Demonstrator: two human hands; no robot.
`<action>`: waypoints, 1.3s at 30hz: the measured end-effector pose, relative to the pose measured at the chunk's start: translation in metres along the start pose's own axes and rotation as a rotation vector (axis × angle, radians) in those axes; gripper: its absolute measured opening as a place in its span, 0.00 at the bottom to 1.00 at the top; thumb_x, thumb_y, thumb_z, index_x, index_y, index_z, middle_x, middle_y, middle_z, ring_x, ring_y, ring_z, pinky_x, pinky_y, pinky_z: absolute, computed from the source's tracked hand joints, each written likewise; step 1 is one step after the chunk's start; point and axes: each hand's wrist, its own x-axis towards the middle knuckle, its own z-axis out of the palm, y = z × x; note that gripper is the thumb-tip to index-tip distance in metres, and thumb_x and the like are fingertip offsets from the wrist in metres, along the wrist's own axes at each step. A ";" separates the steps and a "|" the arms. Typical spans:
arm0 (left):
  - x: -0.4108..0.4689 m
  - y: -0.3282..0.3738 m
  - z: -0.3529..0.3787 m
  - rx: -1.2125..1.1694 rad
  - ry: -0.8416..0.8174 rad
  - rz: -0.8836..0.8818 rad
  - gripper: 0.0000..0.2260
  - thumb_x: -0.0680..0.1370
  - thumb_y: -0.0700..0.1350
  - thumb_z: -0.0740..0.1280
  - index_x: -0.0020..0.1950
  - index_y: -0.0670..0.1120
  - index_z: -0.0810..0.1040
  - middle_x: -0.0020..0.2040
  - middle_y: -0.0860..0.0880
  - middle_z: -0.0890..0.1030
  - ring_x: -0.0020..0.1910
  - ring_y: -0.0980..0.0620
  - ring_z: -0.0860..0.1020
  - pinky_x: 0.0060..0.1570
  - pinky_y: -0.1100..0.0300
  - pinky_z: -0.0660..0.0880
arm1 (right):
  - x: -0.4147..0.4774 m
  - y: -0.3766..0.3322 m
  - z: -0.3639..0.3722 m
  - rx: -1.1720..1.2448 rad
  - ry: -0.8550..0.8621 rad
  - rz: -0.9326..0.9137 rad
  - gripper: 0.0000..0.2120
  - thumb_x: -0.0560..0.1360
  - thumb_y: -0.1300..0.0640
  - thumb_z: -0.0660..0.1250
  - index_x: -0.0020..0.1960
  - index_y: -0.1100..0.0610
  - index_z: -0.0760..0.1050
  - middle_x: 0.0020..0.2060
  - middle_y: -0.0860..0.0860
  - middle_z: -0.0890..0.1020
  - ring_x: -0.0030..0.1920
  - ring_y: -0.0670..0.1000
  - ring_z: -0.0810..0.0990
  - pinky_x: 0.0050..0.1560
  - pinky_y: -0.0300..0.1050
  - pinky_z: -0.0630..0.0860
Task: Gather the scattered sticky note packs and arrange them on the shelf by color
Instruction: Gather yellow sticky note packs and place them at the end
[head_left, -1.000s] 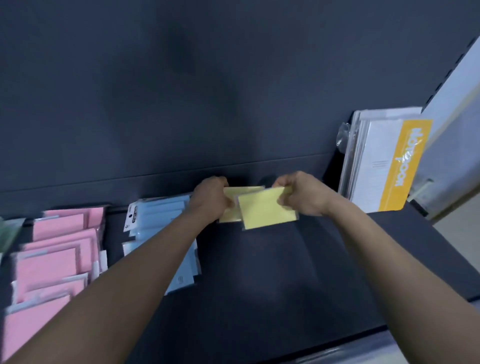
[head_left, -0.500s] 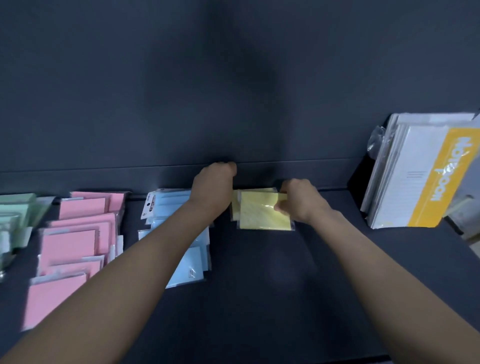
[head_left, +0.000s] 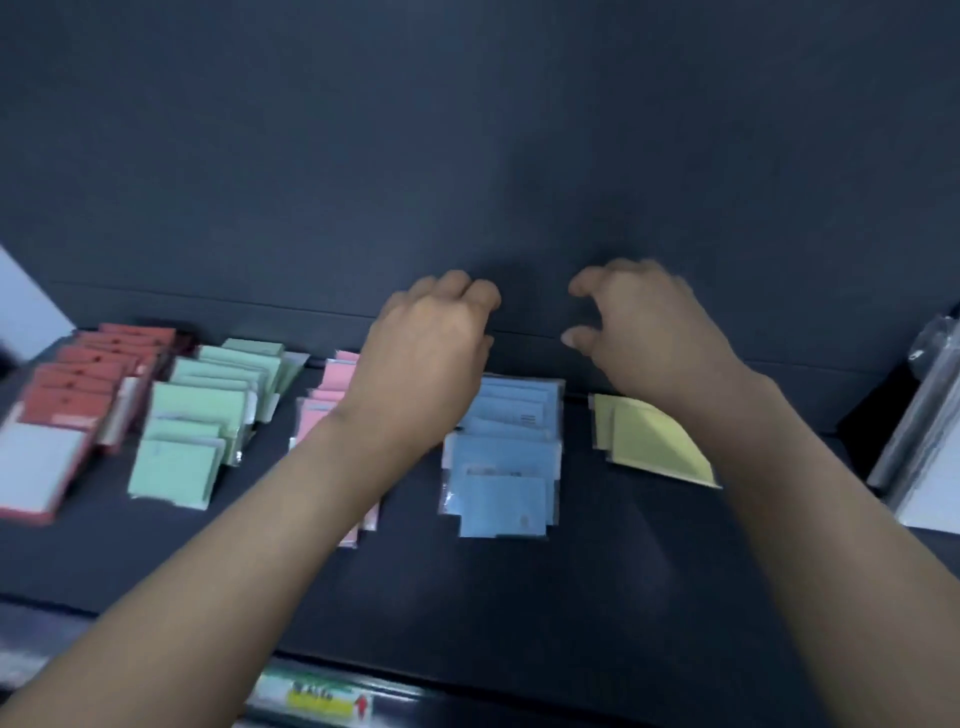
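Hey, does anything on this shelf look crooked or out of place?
The front yellow pack lies skewed on the one beneath it, unlike the straighter blue row. A white-faced pack also fronts the red row.

Right hand (head_left: 649, 332) now off yellow packs (head_left: 652, 449)
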 end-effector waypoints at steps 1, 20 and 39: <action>-0.009 -0.011 -0.017 0.051 0.014 0.000 0.08 0.72 0.37 0.68 0.51 0.39 0.78 0.44 0.40 0.79 0.44 0.37 0.77 0.42 0.49 0.73 | 0.001 -0.021 -0.008 0.005 0.020 -0.041 0.16 0.77 0.52 0.66 0.61 0.58 0.73 0.57 0.56 0.76 0.59 0.58 0.71 0.56 0.51 0.67; -0.271 -0.200 -0.315 0.621 0.133 -0.461 0.13 0.70 0.40 0.72 0.53 0.40 0.77 0.46 0.40 0.78 0.44 0.37 0.76 0.43 0.44 0.74 | -0.047 -0.448 -0.071 0.183 0.196 -0.700 0.14 0.79 0.51 0.61 0.61 0.57 0.72 0.55 0.54 0.78 0.58 0.57 0.73 0.57 0.52 0.70; -0.475 -0.289 -0.457 1.046 0.146 -1.169 0.08 0.72 0.41 0.70 0.50 0.41 0.77 0.45 0.43 0.79 0.45 0.38 0.77 0.42 0.48 0.72 | -0.095 -0.777 -0.050 0.504 0.064 -1.370 0.13 0.79 0.51 0.62 0.60 0.56 0.74 0.54 0.53 0.79 0.57 0.57 0.74 0.54 0.50 0.72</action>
